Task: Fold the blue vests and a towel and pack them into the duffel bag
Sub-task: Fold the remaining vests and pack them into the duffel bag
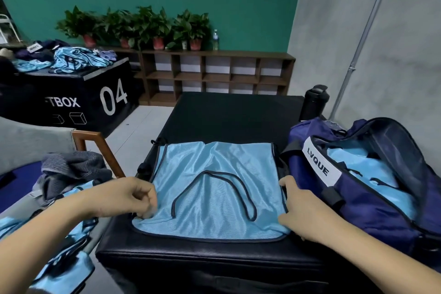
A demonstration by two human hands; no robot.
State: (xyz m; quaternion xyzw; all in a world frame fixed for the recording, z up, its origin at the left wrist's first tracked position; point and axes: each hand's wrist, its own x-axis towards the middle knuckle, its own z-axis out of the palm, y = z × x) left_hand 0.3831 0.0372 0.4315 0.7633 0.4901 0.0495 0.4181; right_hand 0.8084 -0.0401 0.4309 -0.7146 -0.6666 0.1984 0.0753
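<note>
Hands: left hand [133, 198] pinches the near left edge of the blue vest [214, 188], fingers curled; right hand [300, 210] grips its right edge
Vest: spread flat on the black worktop [226, 112]; just beside the duffel bag [372, 210]
Done: bag open; packed vests [350, 162] already inside
Left: this vest apparently unfolded; loose vests [62, 267] and grey towel [71, 169] wait at left

Black padded box [226, 114] w/ blue vest [214, 157] flat mid, duffel bag [381, 210] at rt, bottle [312, 102] poss. on far corner
</note>
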